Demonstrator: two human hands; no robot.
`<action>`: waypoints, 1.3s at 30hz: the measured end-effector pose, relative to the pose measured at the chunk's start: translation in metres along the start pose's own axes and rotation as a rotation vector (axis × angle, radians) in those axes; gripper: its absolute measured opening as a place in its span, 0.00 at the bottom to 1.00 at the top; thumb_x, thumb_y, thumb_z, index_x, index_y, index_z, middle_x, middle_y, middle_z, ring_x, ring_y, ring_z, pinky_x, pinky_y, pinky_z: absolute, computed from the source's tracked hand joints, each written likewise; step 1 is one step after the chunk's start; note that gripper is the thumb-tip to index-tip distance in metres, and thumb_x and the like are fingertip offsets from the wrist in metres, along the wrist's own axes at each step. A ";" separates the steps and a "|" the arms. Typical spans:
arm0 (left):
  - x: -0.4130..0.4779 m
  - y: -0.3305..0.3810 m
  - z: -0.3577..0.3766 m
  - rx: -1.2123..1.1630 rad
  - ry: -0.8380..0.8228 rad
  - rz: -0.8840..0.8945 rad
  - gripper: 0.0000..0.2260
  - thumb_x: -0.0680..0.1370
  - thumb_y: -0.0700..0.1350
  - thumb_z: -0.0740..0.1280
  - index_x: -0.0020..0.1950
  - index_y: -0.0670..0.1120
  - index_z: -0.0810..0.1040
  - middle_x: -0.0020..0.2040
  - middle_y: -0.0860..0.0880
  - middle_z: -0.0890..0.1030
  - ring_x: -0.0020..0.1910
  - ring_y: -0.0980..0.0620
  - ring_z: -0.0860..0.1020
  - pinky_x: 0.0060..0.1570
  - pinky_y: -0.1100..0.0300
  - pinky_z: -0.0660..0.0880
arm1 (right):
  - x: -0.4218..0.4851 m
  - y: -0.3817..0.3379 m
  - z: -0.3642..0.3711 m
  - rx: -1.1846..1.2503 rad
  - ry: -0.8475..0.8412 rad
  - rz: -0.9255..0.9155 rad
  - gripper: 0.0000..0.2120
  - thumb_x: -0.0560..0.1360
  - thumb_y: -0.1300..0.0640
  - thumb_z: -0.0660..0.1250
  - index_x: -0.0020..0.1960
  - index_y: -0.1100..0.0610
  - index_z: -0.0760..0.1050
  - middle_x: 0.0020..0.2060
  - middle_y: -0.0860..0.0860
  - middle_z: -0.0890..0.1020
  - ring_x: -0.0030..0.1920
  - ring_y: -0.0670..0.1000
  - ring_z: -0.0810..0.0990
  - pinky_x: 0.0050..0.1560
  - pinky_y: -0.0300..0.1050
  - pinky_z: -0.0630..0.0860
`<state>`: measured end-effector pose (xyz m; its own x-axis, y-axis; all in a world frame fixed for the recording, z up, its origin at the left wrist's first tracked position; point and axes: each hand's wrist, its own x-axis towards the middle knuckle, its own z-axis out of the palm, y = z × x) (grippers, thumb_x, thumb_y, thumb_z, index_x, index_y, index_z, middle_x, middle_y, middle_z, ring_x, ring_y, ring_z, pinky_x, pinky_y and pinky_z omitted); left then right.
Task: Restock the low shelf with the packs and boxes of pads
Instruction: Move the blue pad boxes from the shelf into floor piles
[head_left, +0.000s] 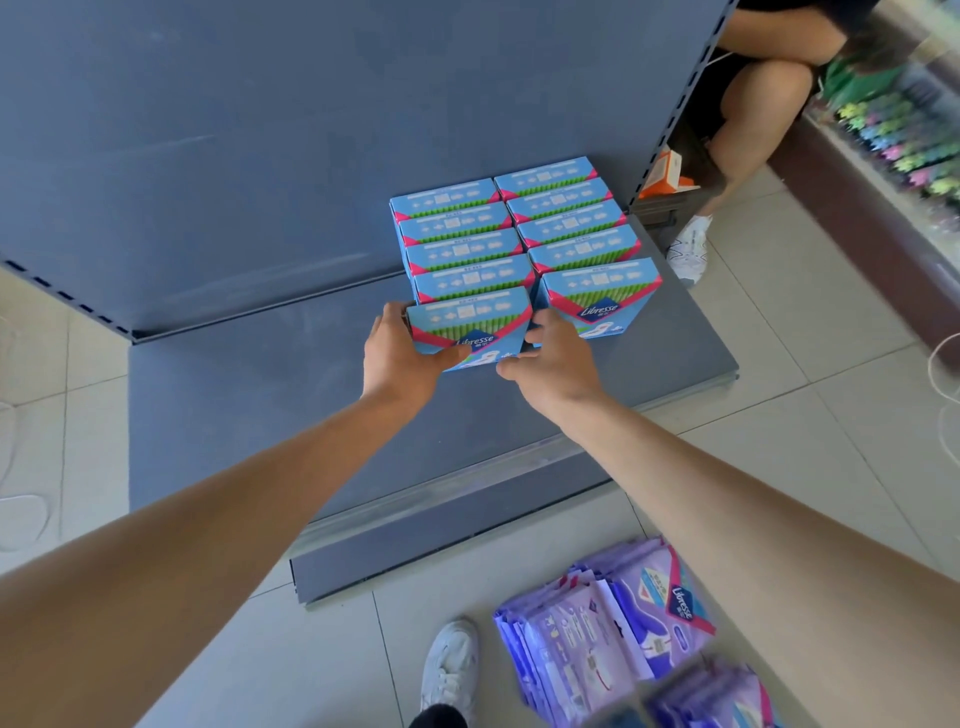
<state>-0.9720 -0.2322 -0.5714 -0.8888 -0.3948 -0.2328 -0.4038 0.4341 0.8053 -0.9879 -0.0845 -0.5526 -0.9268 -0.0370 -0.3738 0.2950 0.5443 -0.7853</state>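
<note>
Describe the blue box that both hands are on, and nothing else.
The box looks like light blue cardboard, with a pink V-shaped band, green stripes and a dark blue Libresse badge. It is closed and stands on the grey shelf, foremost in the left row of five. The left hand grips its left side, thumb on the front; the right hand holds its right side.

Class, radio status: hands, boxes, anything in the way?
Left hand, right hand grip front blue box. Two rows on shelf. Purple packs on floor, clear of path.
</note>
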 end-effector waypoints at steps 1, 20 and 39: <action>0.001 0.000 0.000 0.007 0.002 0.006 0.27 0.68 0.46 0.78 0.61 0.43 0.71 0.59 0.46 0.76 0.52 0.52 0.75 0.46 0.61 0.71 | 0.000 0.000 0.000 0.007 -0.004 -0.004 0.20 0.70 0.66 0.70 0.61 0.60 0.71 0.50 0.51 0.77 0.51 0.54 0.80 0.39 0.37 0.75; -0.004 -0.010 -0.013 -0.012 0.014 -0.001 0.21 0.70 0.45 0.76 0.58 0.42 0.72 0.51 0.50 0.78 0.47 0.53 0.76 0.33 0.71 0.68 | 0.011 -0.001 0.025 0.134 -0.033 0.020 0.41 0.64 0.64 0.74 0.72 0.51 0.61 0.63 0.54 0.73 0.59 0.53 0.76 0.40 0.35 0.72; -0.002 0.003 -0.009 -0.076 -0.061 -0.146 0.19 0.76 0.50 0.69 0.64 0.47 0.72 0.55 0.54 0.77 0.51 0.53 0.77 0.43 0.60 0.73 | -0.026 0.053 -0.076 0.125 -0.007 -0.046 0.13 0.69 0.72 0.71 0.52 0.63 0.76 0.48 0.67 0.82 0.37 0.46 0.82 0.36 0.30 0.75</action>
<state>-0.9695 -0.2378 -0.5635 -0.8341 -0.3984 -0.3814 -0.5143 0.3121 0.7988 -0.9659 0.0094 -0.5471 -0.9384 -0.0655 -0.3392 0.2794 0.4334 -0.8568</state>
